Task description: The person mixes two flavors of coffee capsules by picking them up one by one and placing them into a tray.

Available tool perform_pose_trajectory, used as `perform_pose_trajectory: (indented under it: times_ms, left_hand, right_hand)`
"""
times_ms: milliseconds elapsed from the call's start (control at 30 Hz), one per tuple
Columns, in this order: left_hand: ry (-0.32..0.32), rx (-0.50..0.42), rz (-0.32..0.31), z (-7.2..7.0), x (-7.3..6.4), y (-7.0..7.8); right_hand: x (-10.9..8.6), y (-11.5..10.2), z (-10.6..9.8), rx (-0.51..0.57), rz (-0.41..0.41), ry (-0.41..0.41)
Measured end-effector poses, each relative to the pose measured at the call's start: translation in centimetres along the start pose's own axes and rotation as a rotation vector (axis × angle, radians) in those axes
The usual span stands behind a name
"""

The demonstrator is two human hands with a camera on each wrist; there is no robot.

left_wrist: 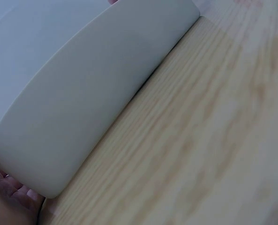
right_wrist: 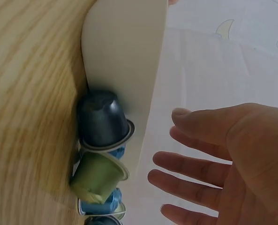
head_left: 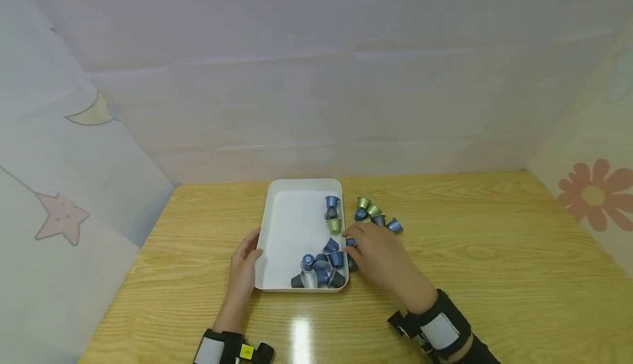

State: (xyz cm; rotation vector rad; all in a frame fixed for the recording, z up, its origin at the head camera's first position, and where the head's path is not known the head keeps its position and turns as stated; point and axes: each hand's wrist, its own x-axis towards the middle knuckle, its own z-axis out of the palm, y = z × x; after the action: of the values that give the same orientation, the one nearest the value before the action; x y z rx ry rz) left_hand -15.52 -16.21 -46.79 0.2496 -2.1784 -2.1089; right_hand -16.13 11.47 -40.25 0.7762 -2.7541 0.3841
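Note:
A white rectangular tray [head_left: 287, 215] lies on the table with blue, dark and green coffee capsules in it; several are heaped at its near right corner [head_left: 321, 277]. My left hand [head_left: 243, 268] grips the tray's left wall, its thumb at the rim. Just beyond the right wall, my right hand [head_left: 378, 254] hovers over loose capsules with fingers spread and nothing held. In the right wrist view, a dark blue capsule [right_wrist: 102, 119] and a green capsule [right_wrist: 99, 176] stand beside the tray's outer wall, apart from the fingertips [right_wrist: 160, 159].
More loose capsules, among them a blue one [head_left: 394, 226] and a green one [head_left: 363, 203], lie right of the tray on the wooden table [head_left: 470, 243]. A pale wall [head_left: 346, 105] rises behind, with decorated side walls at left and right.

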Motion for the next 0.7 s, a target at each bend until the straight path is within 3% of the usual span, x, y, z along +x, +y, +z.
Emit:
perform_pose_trajectory:
  times_ms: [133,467,700]
  left_hand:
    - [0.002,-0.007,0.006,0.0,0.0,-0.1]
    - [0.002,-0.016,0.013,0.0,0.2,-0.2]
    - [-0.003,-0.020,-0.003,0.0,0.2,-0.2]
  right_hand:
    - [0.0,0.7,-0.1,-0.012,0.013,0.030]
    - [0.2,2.1,-0.3,0.033,0.094,0.007]
    - [0.2,3.2,-0.3,0.053,0.108,0.017]
